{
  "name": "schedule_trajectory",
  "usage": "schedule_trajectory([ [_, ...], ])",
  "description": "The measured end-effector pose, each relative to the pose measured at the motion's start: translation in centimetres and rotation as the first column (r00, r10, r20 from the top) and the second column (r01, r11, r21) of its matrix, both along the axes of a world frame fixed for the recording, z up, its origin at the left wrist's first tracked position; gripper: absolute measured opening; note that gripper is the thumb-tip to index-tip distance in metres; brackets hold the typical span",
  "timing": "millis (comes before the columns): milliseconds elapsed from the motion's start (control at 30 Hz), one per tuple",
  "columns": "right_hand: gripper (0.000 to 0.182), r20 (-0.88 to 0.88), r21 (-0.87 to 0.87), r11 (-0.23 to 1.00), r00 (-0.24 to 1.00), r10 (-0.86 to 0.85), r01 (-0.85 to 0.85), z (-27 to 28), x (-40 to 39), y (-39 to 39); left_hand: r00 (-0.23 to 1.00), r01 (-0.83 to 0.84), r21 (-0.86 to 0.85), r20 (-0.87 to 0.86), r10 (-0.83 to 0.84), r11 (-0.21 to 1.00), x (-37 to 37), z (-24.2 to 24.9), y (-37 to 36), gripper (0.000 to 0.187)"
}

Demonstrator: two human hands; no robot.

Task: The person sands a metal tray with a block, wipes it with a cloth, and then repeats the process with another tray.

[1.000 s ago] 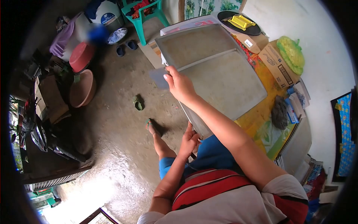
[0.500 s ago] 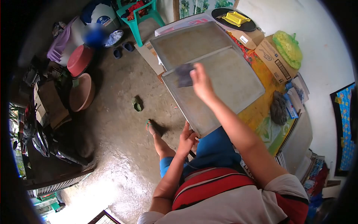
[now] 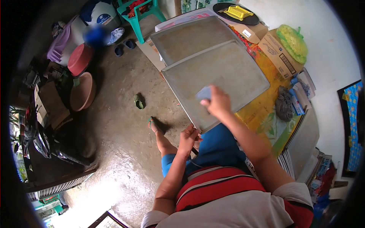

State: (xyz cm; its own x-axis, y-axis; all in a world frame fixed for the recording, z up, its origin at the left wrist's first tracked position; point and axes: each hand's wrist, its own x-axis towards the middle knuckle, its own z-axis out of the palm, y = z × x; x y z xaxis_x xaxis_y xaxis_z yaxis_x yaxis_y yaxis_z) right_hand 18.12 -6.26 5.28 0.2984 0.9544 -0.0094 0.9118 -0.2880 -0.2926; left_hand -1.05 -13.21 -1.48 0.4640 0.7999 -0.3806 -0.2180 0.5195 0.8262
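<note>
Two shallow grey metal trays lie on the table, the front tray (image 3: 216, 68) overlapping the back tray (image 3: 190, 36). My left hand (image 3: 187, 138) is closed on the near left corner of the front tray, its fingers wrapped at the rim. My right hand (image 3: 219, 103) is over the near part of the same tray, gripping a thin flat blue-grey piece (image 3: 203, 93) between thumb and fingers. Motion smears that piece, and I cannot tell what it is. The front tray's surface looks dull, with faint brownish stains.
A yellow patterned cloth (image 3: 253, 110) covers the table. On the right are a cardboard box (image 3: 279, 55), a green plastic bag (image 3: 292, 45) and a dark crumpled bag (image 3: 284, 104). A yellow rack (image 3: 238, 13) sits at the back. Basins (image 3: 82, 92), a green chair (image 3: 138, 19) and a clog (image 3: 139, 101) stand on the floor.
My right hand has come down and nearer to me with the flat piece, from the front tray's upper left to its near part. My left hand stays at the corner, fingers more closed.
</note>
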Motion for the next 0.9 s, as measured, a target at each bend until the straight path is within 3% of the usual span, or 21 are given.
schedule_trajectory([
  [67,0.074,-0.041,0.105,0.978,0.982,0.183,-0.178,-1.6,-1.6,-1.2,1.0,-0.013,-0.008,-0.02,0.013,1.0,0.1,0.0,-0.1,0.023],
  [200,0.073,-0.096,0.171,0.976,0.988,-0.12,0.135,-0.7,4.1,1.4,0.998,-0.056,-0.011,0.019,0.056,0.998,0.3,0.7,-0.4,0.02],
  [400,0.072,-0.16,0.043,0.988,0.975,0.156,-0.15,-0.8,-2.8,-1.3,0.997,-0.073,-0.02,0.023,0.074,0.997,0.6,-0.3,-0.8,0.017],
  [500,0.072,-0.153,0.212,0.977,0.988,0.002,0.031,-0.8,-0.5,0.2,0.988,-0.106,-0.147,0.096,0.12,0.983,0.6,1.1,-1.4,0.018],
  [633,0.071,-0.127,0.145,0.987,0.988,0.083,-0.064,-1.4,-4.8,-1.8,0.976,-0.152,-0.189,0.125,0.178,0.97,1.3,1.2,-1.7,0.016],
  [733,0.072,-0.257,0.103,0.988,0.956,0.137,-0.114,-1.1,-7.5,-0.7,0.951,-0.186,-0.219,0.207,0.232,0.958,1.4,0.4,-2.4,0.017],
  [800,0.065,-0.26,0.212,0.959,0.935,0.241,-0.188,-0.9,-9.9,-0.5,0.919,-0.202,-0.261,0.283,0.275,0.944,1.9,0.4,-2.6,0.017],
  [900,0.055,-0.136,0.553,0.781,0.894,0.426,-0.288,3.9,-12.2,-1.5,0.906,-0.268,-0.315,0.24,0.35,0.91,2.4,1.6,-2.8,0.015],
])
